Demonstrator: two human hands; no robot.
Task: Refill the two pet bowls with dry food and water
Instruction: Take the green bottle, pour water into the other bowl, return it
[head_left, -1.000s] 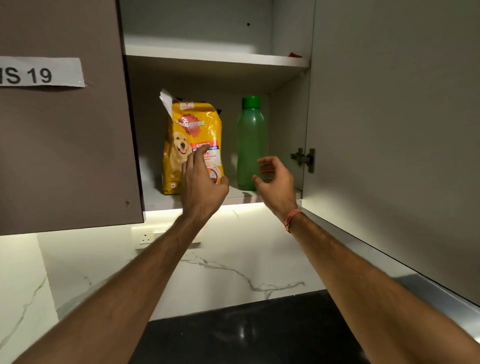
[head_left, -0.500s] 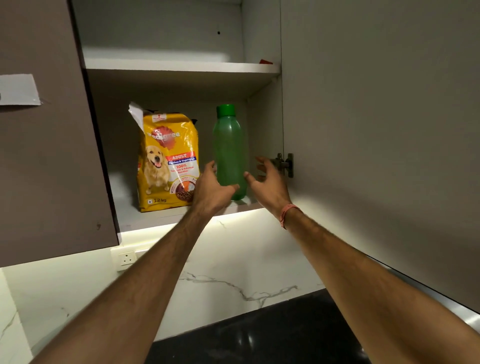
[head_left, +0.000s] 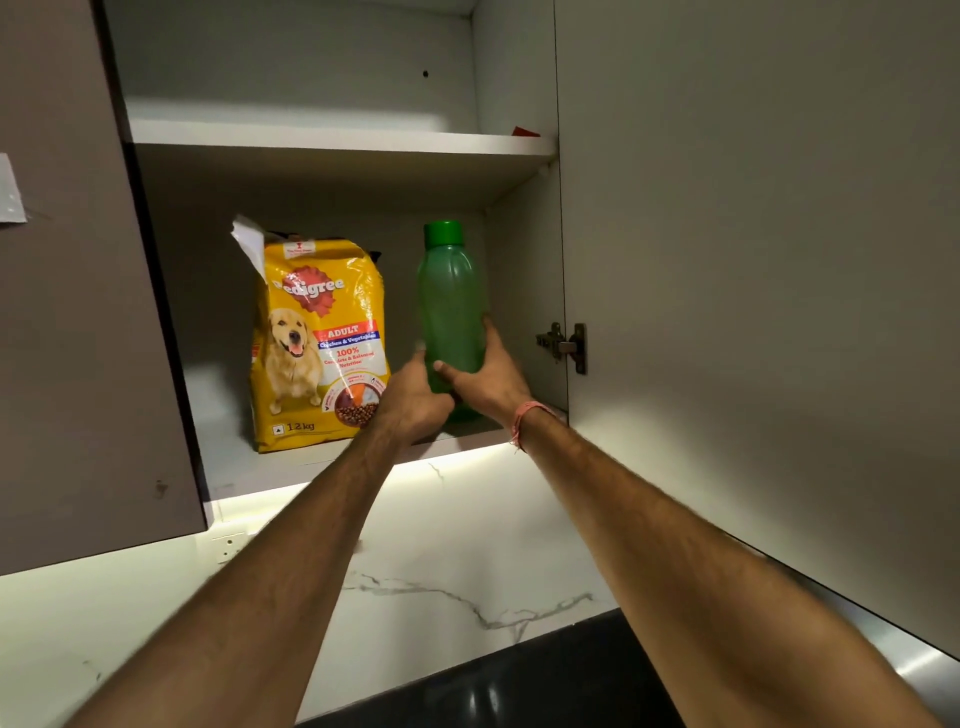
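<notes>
1. A glossy black surface (head_left: 519, 686) lies nearest, under a white marble-veined wall (head_left: 467, 571).
2. The left hand (head_left: 410, 400) and right hand (head_left: 488, 382) both grip the smooth green bottle (head_left: 451, 306), upright on the lower cabinet shelf (head_left: 228, 462).
3. Just beside it stands a torn-open yellow dog food bag (head_left: 317, 343); contents hidden.

Single head cam, wide-angle, tilted up from below shelf level into open wall cabinet (head_left: 332, 145); close range, both forearms running in from bottom edge; dark bench (head_left: 519, 686) just caught at bottom; no 2nd view, so no overlap to give
</notes>
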